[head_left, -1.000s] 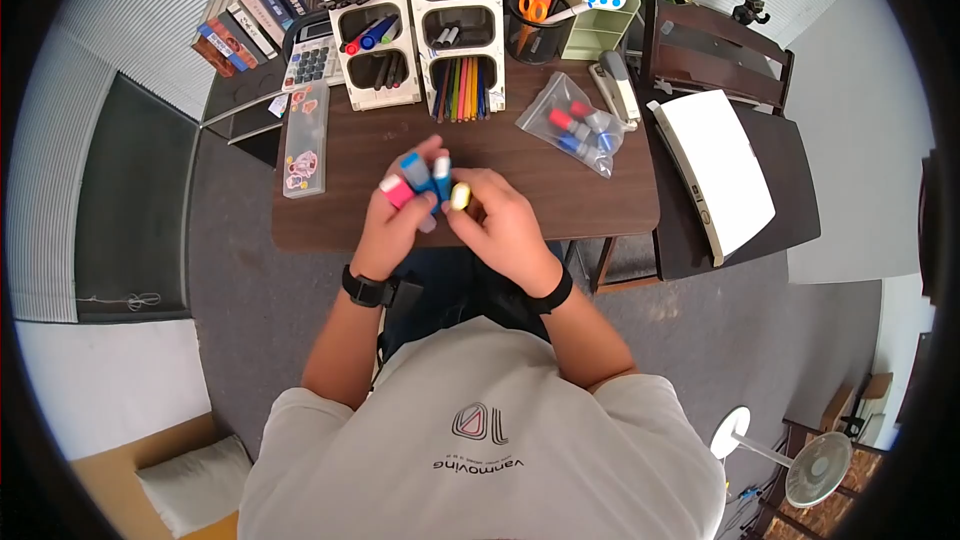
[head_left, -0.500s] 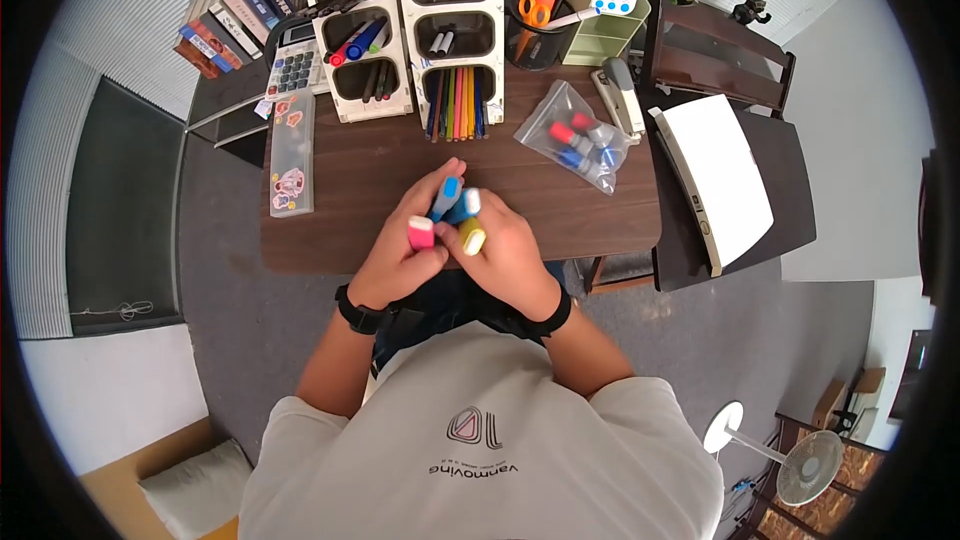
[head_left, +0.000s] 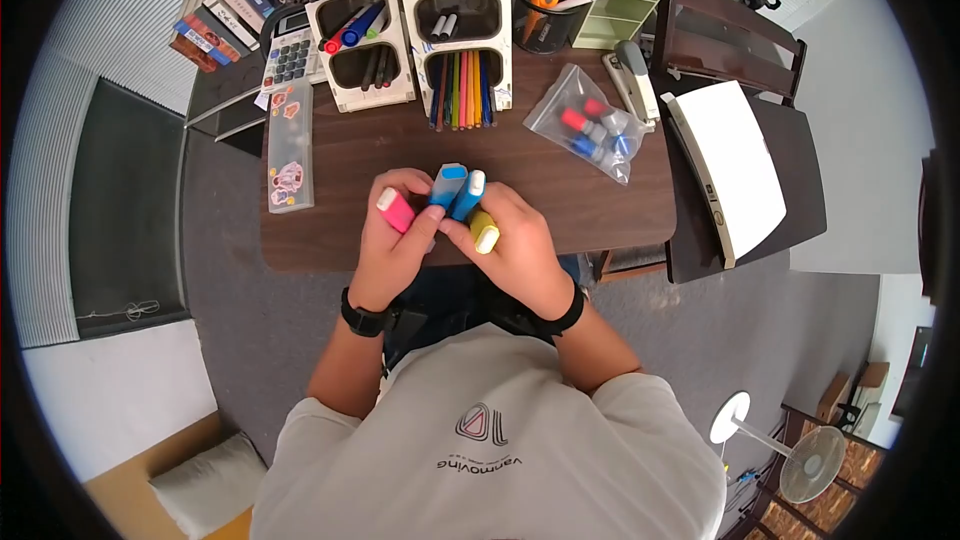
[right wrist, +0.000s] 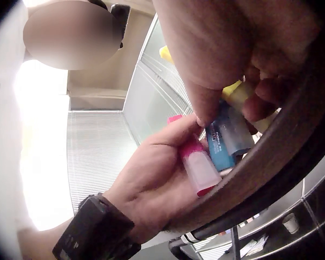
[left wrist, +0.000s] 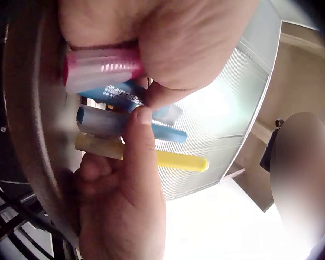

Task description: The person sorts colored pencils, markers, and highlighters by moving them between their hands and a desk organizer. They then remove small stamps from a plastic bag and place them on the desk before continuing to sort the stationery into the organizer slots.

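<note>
Both hands meet over the table's front edge around several highlighters. My left hand (head_left: 395, 255) grips a pink highlighter (head_left: 395, 210) and a blue highlighter (head_left: 449, 183), its thumb against the blue one. In my right hand (head_left: 527, 250) are a yellow highlighter (head_left: 485, 233) and a second, slimmer-looking blue highlighter (head_left: 468, 196). The left wrist view shows the right thumb (left wrist: 141, 162) lying across the right hand's blue highlighter (left wrist: 103, 120), with the yellow highlighter (left wrist: 181, 161) beside it. The pink highlighter (right wrist: 200, 168) lies along the left fingers in the right wrist view.
Behind the hands stand two white organizers (head_left: 408, 80) with pens and colored pencils. A zip bag (head_left: 590, 125) of red and blue bottles and a stapler (head_left: 630, 85) lie right. At the left are a translucent pencil case (head_left: 291, 150) and a calculator (head_left: 290, 60).
The highlighters have shifted within the hands: the pink one leans outward to the left, and the two blue ones now stand side by side. Both hands stay together at the table's front edge.
</note>
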Demonstrator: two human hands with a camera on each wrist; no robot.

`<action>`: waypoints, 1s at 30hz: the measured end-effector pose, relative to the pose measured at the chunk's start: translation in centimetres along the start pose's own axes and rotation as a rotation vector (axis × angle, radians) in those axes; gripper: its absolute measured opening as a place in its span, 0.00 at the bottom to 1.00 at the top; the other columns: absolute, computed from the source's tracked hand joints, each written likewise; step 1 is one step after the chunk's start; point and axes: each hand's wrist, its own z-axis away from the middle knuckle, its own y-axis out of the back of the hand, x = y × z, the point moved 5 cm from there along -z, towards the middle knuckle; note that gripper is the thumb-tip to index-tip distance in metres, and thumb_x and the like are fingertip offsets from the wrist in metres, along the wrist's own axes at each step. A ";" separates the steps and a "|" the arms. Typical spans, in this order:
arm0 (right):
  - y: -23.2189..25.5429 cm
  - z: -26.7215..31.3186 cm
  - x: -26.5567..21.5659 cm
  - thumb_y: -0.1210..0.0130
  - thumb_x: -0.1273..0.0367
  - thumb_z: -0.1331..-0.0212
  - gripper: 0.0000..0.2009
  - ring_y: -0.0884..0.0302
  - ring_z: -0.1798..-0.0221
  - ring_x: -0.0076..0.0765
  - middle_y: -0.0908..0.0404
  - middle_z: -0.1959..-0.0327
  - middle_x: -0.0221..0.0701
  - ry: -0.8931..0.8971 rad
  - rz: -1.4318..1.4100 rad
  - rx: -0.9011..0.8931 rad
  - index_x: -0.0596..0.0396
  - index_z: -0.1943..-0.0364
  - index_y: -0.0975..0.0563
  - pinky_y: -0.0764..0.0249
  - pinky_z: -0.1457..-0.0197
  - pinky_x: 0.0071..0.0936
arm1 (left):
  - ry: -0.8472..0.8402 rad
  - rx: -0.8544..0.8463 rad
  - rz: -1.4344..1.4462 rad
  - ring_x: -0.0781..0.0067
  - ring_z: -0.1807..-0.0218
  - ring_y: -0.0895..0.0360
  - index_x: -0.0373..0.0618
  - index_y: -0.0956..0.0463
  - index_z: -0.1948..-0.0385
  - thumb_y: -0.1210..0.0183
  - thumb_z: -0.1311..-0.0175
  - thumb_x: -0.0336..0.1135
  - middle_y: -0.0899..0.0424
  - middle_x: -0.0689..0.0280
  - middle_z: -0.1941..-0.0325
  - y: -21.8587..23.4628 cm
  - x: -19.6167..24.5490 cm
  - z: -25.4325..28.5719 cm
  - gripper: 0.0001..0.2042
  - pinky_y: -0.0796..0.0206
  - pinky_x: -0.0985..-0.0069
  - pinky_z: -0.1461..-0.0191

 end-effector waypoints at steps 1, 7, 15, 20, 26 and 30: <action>0.0 0.1 0.0 0.28 0.65 0.42 0.16 0.16 0.61 0.55 0.18 0.61 0.42 0.013 0.004 -0.008 0.58 0.56 0.22 0.19 0.59 0.42 | -0.001 -0.040 -0.015 0.73 0.48 0.25 0.43 0.31 0.47 0.44 0.27 0.24 0.24 0.61 0.49 -0.1 0.3 0.0 0.11 0.31 0.75 0.45; 0.0 0.3 -0.2 0.27 0.67 0.43 0.15 0.18 0.62 0.54 0.19 0.63 0.41 -0.037 -0.009 -0.008 0.57 0.59 0.21 0.21 0.60 0.41 | -0.195 -0.210 -0.287 0.70 0.50 0.26 0.42 0.24 0.58 0.42 0.26 0.32 0.23 0.62 0.54 -0.4 1.2 -0.5 0.05 0.32 0.72 0.45; 0.6 0.2 0.1 0.27 0.68 0.44 0.16 0.19 0.61 0.54 0.19 0.62 0.41 -0.030 -0.106 0.061 0.58 0.58 0.21 0.21 0.58 0.41 | 0.056 0.139 0.398 0.71 0.57 0.28 0.41 0.28 0.46 0.59 0.17 0.57 0.28 0.68 0.63 0.8 -0.6 -1.2 0.25 0.32 0.69 0.50; 0.4 0.3 0.2 0.26 0.68 0.45 0.16 0.19 0.62 0.52 0.19 0.62 0.40 0.019 -0.063 0.071 0.58 0.59 0.21 0.21 0.59 0.40 | 0.147 0.168 0.514 0.76 0.71 0.32 0.45 0.30 0.47 0.58 0.17 0.56 0.32 0.70 0.70 0.6 -0.3 -1.2 0.21 0.33 0.74 0.66; 0.6 0.3 0.0 0.25 0.65 0.45 0.18 0.18 0.63 0.53 0.19 0.64 0.41 -0.069 -0.062 -0.005 0.58 0.57 0.21 0.21 0.60 0.40 | 0.217 0.176 0.274 0.76 0.81 0.34 0.43 0.32 0.48 0.48 0.19 0.36 0.32 0.69 0.74 0.3 -0.4 -1.0 0.09 0.38 0.75 0.80; 0.3 0.4 0.4 0.25 0.64 0.45 0.19 0.18 0.63 0.53 0.18 0.63 0.41 -0.046 -0.078 0.026 0.58 0.55 0.21 0.20 0.60 0.40 | 0.133 0.115 0.308 0.74 0.77 0.32 0.43 0.32 0.47 0.52 0.17 0.45 0.32 0.67 0.73 -0.1 -0.4 -1.0 0.14 0.36 0.73 0.73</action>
